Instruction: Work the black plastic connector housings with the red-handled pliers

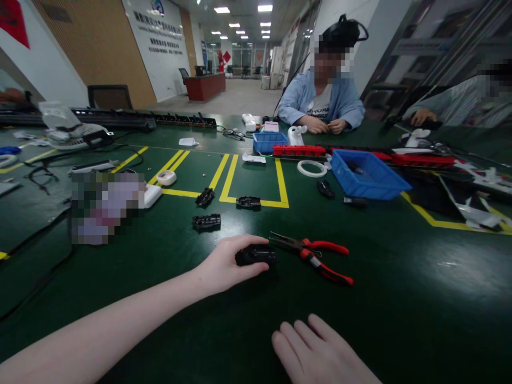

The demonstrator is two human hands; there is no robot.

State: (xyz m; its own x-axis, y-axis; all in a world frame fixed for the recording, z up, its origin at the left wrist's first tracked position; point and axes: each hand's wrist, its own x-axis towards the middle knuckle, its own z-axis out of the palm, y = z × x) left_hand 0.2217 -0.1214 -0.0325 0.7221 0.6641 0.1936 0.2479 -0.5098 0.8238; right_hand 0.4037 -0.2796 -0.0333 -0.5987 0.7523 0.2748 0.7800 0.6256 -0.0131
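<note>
My left hand (224, 265) is closed round a black plastic part (260, 255), with the thumb on its near side and the fingers on its far side. The part is at the tabletop, close to the jaw tips of needle-nose pliers (304, 248). Those pliers have red and black handles and lie with their jaws slightly apart. Below the pliers, my right hand (314, 346) rests back up near the bottom edge, fingers loosely extended and nothing visible in them. Similar black parts (206, 221) lie beyond my left hand, one of them (248, 202) on a yellow tape line.
A blue bin (366, 176) stands at the right, with a black part (326, 188) beside it. A white ring (312, 168) and red strips (299, 151) lie farther back. A tape roll (166, 177) and cables are on the left. Across the green table (168, 341) sits a person (322, 101).
</note>
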